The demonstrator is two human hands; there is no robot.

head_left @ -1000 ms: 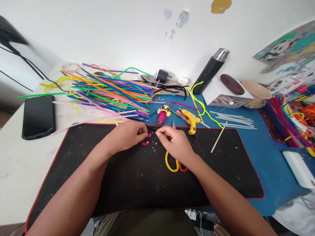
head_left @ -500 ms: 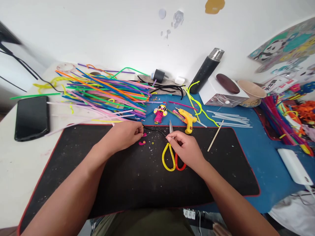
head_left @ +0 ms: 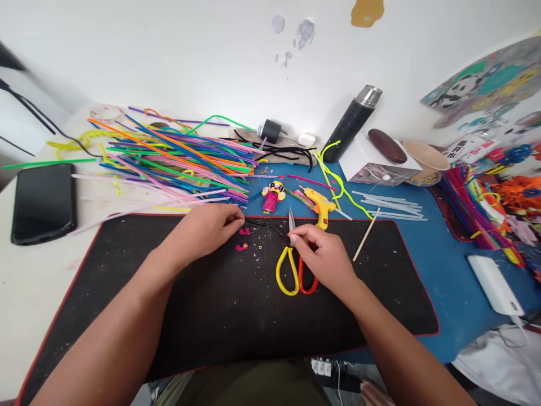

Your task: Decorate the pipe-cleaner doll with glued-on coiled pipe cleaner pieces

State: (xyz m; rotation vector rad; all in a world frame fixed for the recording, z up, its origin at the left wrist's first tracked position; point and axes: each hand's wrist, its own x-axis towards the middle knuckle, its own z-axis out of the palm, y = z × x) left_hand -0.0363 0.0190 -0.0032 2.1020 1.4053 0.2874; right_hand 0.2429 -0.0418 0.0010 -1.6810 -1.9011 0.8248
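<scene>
A thin black pipe cleaner (head_left: 266, 224) stretches in a slack curve between my hands, above the dark mat. My left hand (head_left: 220, 224) is closed, pinching its left end. Over the scissors (head_left: 287, 272), my right hand (head_left: 323, 251) has thumb and forefinger pressed together beside the strand's other end; whether they grip it is unclear. The scissors have one yellow and one red handle, the red partly hidden by that hand. Two small magenta curled pieces (head_left: 242, 247) and a tiny yellow ring (head_left: 260, 247) lie near my left hand. Behind stands a small magenta-bodied figure (head_left: 274, 195).
A yellow glue gun (head_left: 323, 208) lies behind my right hand, with a wooden stick (head_left: 366, 234) and glue sticks (head_left: 393, 206) to its right. Colourful pipe cleaners (head_left: 181, 160) are heaped at back left beside a phone (head_left: 44, 203). A black flask (head_left: 353, 121) leans at the back.
My right hand has shifted slightly right relative to the black strand's end. The left hand still pinches its end, a little farther from the magenta pieces. The whole view has shifted slightly.
</scene>
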